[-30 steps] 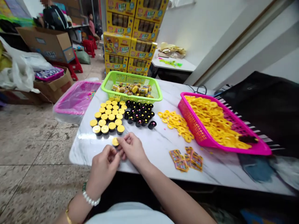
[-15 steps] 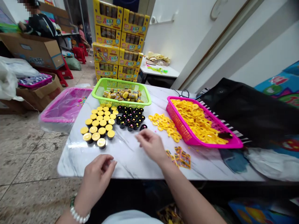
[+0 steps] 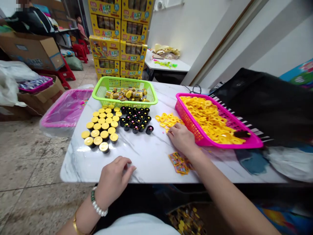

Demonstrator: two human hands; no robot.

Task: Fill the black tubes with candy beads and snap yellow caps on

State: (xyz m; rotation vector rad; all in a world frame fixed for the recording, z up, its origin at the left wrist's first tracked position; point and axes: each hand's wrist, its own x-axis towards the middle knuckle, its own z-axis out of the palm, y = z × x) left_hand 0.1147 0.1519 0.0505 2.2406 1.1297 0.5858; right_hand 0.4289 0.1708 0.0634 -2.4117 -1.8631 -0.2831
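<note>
My right hand (image 3: 181, 138) reaches over the loose yellow rings (image 3: 167, 119) lying beside the pink basket (image 3: 195, 132) of rings; its fingers curl down onto the pile, and what they hold is hidden. My left hand (image 3: 114, 178) rests at the near edge of the marble table (image 3: 144, 156), fingers loosely bent and empty. Black cups capped with yellow lids (image 3: 101, 129) stand in rows at the left. Uncapped black cups (image 3: 135, 119) stand beside them. Small printed packets (image 3: 179, 161) lie under my right wrist.
A green basket (image 3: 102, 86) with wrapped items stands at the table's far side. A pink basket in clear plastic (image 3: 65, 112) overhangs the left edge. A black bag (image 3: 264, 104) lies to the right. Yellow cartons (image 3: 117, 49) are stacked behind. A person sits far left.
My hands came apart after capping a cup, which now stands at the front of the capped rows. My right hand moved right to the loose rings; my left hand dropped to the table's edge.
</note>
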